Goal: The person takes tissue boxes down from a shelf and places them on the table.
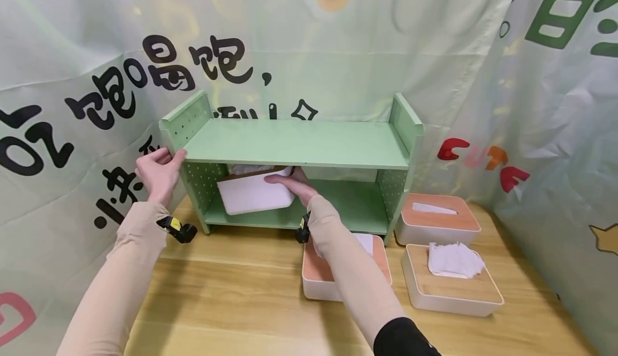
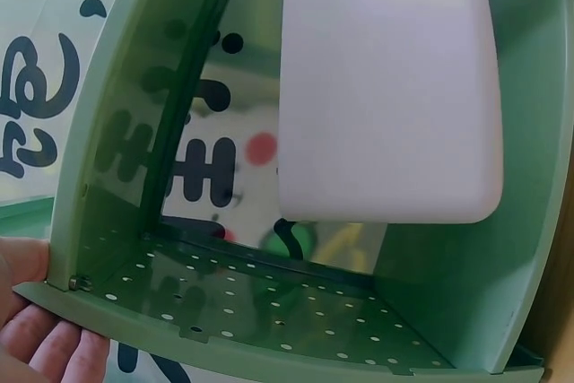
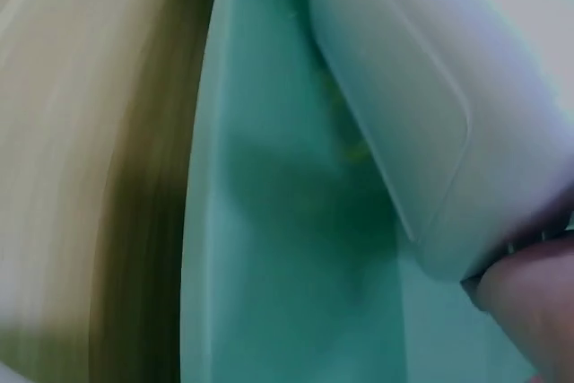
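Note:
A green two-tier shelf (image 1: 299, 144) stands on the wooden table. My left hand (image 1: 160, 172) pinches its left side panel near the upper board; in the left wrist view the fingers (image 2: 58, 347) and thumb are on either side of the panel edge. My right hand (image 1: 296, 184) grips a white tissue box (image 1: 256, 195) by its right end, thumb on the front. The tissue box is tilted within the lower level, its left end lower. Tissue (image 1: 251, 168) shows above its brown top. In the right wrist view the box (image 3: 404, 105) hangs over the green lower board (image 3: 296, 266).
A tissue box with a reddish lid (image 1: 318, 264) sits in front of the shelf, partly behind my right forearm. To the right are another reddish-lidded box (image 1: 436, 219) and a light-wood-lidded box (image 1: 454, 286). Printed cloth (image 1: 362, 50) hangs behind and at the sides.

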The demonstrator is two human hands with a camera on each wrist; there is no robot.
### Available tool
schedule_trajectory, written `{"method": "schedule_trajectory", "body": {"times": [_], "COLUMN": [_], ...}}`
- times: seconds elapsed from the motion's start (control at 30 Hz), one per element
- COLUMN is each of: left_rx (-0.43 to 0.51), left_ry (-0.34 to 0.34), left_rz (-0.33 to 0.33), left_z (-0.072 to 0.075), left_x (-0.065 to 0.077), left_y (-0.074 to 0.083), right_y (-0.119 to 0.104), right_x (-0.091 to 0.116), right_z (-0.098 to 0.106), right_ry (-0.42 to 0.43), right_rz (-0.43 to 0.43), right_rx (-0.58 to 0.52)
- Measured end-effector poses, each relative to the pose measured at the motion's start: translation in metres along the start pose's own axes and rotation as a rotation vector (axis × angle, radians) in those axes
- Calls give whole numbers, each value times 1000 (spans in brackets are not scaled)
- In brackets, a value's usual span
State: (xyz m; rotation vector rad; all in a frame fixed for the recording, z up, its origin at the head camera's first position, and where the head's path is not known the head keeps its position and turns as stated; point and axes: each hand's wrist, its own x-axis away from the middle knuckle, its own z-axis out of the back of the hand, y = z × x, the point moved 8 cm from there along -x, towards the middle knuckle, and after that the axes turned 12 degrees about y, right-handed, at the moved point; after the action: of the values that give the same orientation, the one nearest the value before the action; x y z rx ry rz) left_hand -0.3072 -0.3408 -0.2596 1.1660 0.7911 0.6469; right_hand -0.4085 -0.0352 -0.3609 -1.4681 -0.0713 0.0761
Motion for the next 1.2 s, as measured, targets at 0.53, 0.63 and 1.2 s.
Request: {"method": "schedule_trajectory", "body": {"times": [0.53, 0.63, 1.2], "left_rx": [10, 10, 12], "left_ry": [8, 11, 13], "left_rz": [3, 2, -2], "left_z": [0, 0, -1], "left_x": [1, 0, -2], "left_y": [1, 1, 0], "right_y": [-4, -5, -16], "right_x": [14, 19, 58], "right_z": [7, 10, 18], "right_ry": [64, 88, 134], "right_rz": [43, 44, 83], "right_rx": [-22, 0, -26]}}
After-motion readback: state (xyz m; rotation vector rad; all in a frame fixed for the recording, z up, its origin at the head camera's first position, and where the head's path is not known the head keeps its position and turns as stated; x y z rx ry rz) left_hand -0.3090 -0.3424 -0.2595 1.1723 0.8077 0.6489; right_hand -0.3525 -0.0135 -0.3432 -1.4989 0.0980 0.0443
